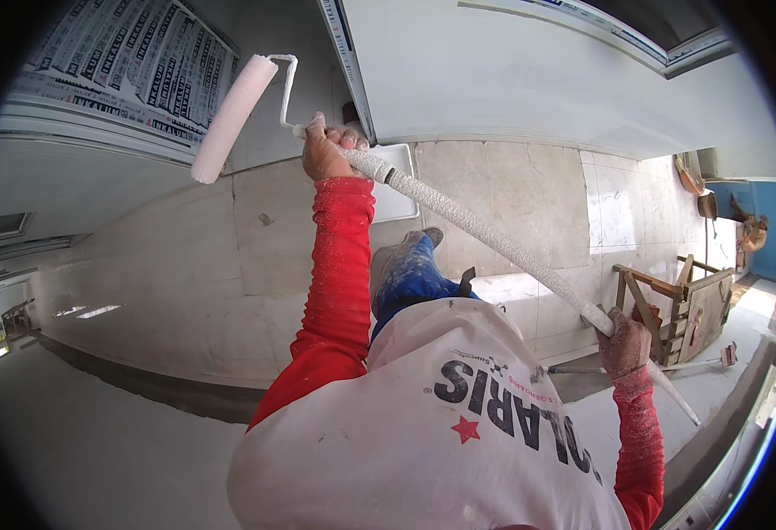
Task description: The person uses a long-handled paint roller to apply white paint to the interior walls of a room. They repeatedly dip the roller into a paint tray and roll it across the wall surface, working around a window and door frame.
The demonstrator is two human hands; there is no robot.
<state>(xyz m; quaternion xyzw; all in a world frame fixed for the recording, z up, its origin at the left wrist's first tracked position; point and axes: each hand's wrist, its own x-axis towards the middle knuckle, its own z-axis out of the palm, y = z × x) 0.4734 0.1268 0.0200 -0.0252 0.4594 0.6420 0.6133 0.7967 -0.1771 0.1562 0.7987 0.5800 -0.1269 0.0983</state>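
A paint roller with a pale pinkish-white sleeve (234,119) on a bent wire frame (285,88) is mounted on a long, paint-crusted pole (485,237). My left hand (326,152) is closed round the pole's upper end, just below the wire frame. Farther down, my right hand (624,344) grips the pole near its tapered lower end, which sticks out past the hand. The pole slants across in front of my body, and the roller sleeve is held up at the left, apart from the walls. Behind my left hand, a white paint tray (395,183) lies on the floor, partly hidden.
A wooden stand (679,305) is at the right, with a second roller (728,355) on a pole near it. White walls (494,79) rise ahead. A panel covered in printed film (132,66) is at upper left. Pale tiles (167,256) cover the floor.
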